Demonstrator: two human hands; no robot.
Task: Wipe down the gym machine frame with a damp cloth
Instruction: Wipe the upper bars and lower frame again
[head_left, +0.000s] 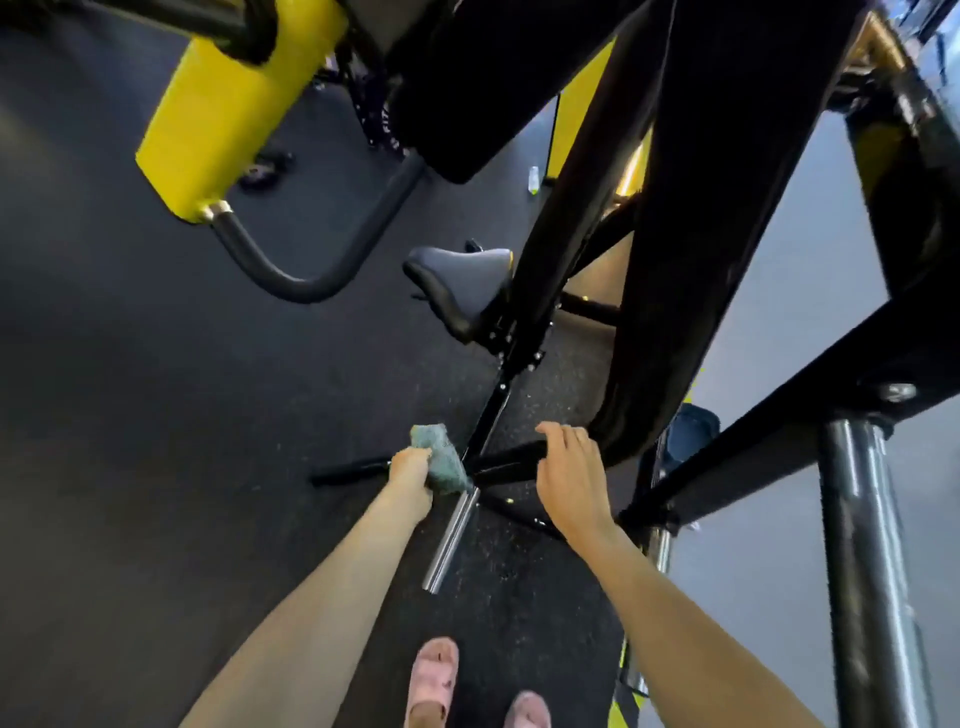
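Note:
A folded grey-green cloth (439, 457) is gripped in my left hand (411, 475) and pressed against the low black crossbar (353, 470) of the gym machine frame, near where the bars meet. My right hand (569, 475) rests on the right part of that crossbar (511, 454), fingers curled over its top. A chrome bar (451, 540) runs from the joint toward me. Thick black frame beams (670, 260) rise above both hands.
A black padded seat (457, 286) sits just beyond the joint. A yellow pad (218, 119) with a curved black tube hangs at upper left. A black post (867, 571) stands at right. Dark rubber floor (130, 415) spreads left. My pink sandals (434, 680) are below.

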